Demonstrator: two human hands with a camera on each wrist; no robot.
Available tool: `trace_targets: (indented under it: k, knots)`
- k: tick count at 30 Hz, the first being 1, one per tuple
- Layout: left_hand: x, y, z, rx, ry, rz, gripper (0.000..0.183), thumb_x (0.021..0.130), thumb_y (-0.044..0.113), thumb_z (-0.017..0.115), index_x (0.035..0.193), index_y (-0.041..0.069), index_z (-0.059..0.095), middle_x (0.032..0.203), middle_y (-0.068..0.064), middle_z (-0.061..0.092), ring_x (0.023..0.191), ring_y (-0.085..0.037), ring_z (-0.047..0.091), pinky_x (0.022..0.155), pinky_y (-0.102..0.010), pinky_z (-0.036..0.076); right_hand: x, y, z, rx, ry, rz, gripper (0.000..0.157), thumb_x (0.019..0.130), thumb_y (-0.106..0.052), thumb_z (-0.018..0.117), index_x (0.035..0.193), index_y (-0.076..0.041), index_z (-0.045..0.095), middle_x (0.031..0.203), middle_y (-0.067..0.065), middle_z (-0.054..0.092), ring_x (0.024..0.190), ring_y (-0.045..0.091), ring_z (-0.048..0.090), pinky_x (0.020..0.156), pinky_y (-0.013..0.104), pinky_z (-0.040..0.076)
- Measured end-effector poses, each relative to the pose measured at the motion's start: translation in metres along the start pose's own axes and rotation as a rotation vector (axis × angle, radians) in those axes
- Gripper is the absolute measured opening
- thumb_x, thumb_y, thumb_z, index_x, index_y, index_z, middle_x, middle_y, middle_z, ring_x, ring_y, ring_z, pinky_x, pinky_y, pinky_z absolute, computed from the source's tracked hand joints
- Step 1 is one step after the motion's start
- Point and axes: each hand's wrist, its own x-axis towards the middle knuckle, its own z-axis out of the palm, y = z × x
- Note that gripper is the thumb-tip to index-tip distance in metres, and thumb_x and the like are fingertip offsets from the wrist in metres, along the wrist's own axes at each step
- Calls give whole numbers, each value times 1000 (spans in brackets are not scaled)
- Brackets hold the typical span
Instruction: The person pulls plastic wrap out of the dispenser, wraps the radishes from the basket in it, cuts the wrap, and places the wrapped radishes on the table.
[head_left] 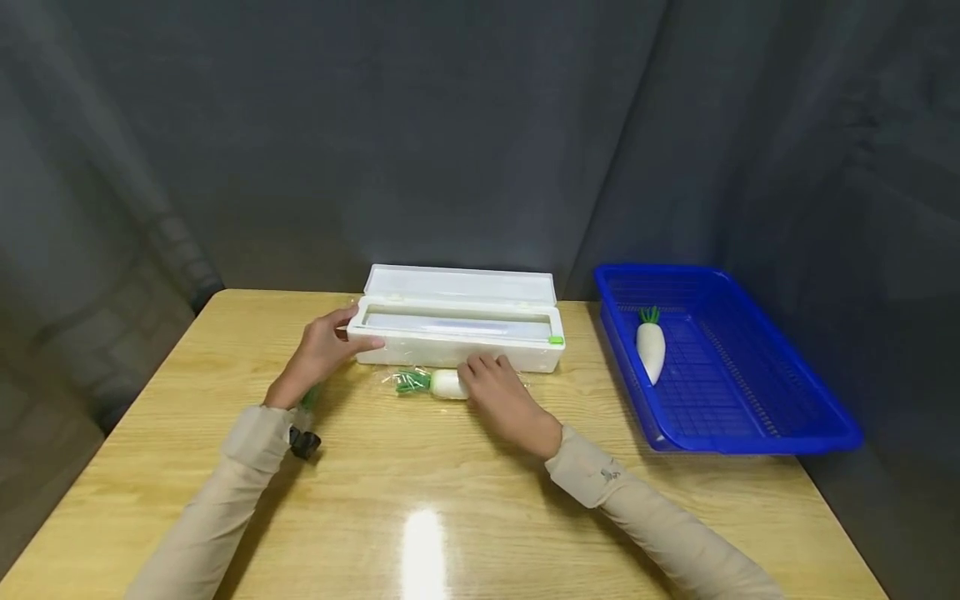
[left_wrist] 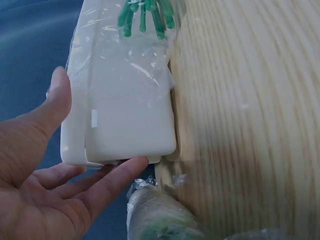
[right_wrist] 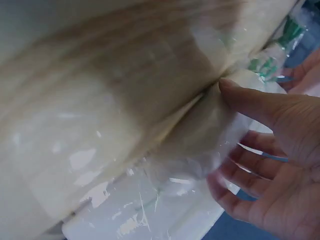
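A white cling film dispenser (head_left: 457, 354) stands at the table's back with its lid (head_left: 461, 285) raised. My left hand (head_left: 324, 346) holds its left end between thumb and fingers, as the left wrist view also shows. In front of the dispenser lies a white radish (head_left: 448, 384) with green leaf stubs (left_wrist: 145, 15), covered in clear film. My right hand (head_left: 510, 404) grips its body, thumb on one side and curled fingers on the other. Loose film (right_wrist: 140, 210) spreads around it. Another film-wrapped piece with green (left_wrist: 162, 217) lies below my left hand, mostly hidden in the head view.
A blue plastic basket (head_left: 757, 446) stands at the table's right, with one unwrapped white radish (head_left: 651, 352) inside. Dark curtains (head_left: 465, 142) hang behind the wooden table (head_left: 360, 500). A small green slider (head_left: 556, 340) sits at the dispenser's right front edge.
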Motion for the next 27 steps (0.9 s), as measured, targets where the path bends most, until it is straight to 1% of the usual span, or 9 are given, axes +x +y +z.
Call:
trace_targets:
  k: [2,5,7,10,12,15,18,22,27]
  knots:
    - [0,1,0,31,-31,-3,89,92,29,84,158,-8,36,159,-30,42,120,-41,63,79,-24,52,2,1,2,-16,8,-6,23,89,-4,75,108,-6,62,100,6,64,94,24,60,75,35,45]
    - [0,3,-1,72,-56,1,96,91,33,84,160,-8,31,159,-31,42,116,-39,62,83,-35,52,3,4,3,-2,10,-24,26,86,-8,79,106,-6,63,101,6,65,97,24,62,77,36,46]
    - [0,3,-2,91,-70,10,99,91,34,84,160,-9,29,159,-33,41,117,-41,61,86,-42,53,4,6,2,31,6,-34,27,85,-11,81,105,-5,64,101,6,66,98,24,63,78,37,47]
    - [0,3,-4,101,-92,12,100,91,34,84,161,-9,27,160,-33,39,124,-44,59,91,-49,54,4,9,-1,118,-9,-37,28,85,-16,84,102,-6,64,99,5,67,97,24,64,80,37,47]
    - [0,3,-6,103,-102,9,99,91,34,84,161,-9,27,161,-32,37,130,-46,57,94,-51,54,4,10,-6,175,-27,-44,27,85,-17,84,100,-7,64,97,6,67,95,24,64,81,38,48]
    - [1,3,-7,101,-103,9,97,92,32,84,161,-8,28,162,-31,38,130,-47,57,94,-51,55,4,13,-13,236,-53,-51,25,86,-19,83,95,-9,63,93,4,67,91,23,63,84,39,50]
    - [1,3,-7,101,-99,8,96,92,31,83,161,-7,29,163,-30,37,132,-47,56,94,-53,55,4,15,-18,271,-74,-52,26,87,-22,85,91,-11,61,89,2,66,88,23,63,87,40,51]
    - [2,3,-5,104,-102,14,94,93,31,83,160,-8,30,163,-31,36,132,-49,56,96,-55,55,2,15,-21,294,-88,-45,27,87,-23,86,90,-11,63,87,2,67,85,22,62,86,39,51]
    - [1,4,-4,125,-97,14,94,93,33,82,159,-9,31,162,-33,35,131,-50,56,95,-55,56,0,15,-22,319,-74,-39,25,86,-21,87,87,-10,64,83,1,66,80,20,59,80,37,50]
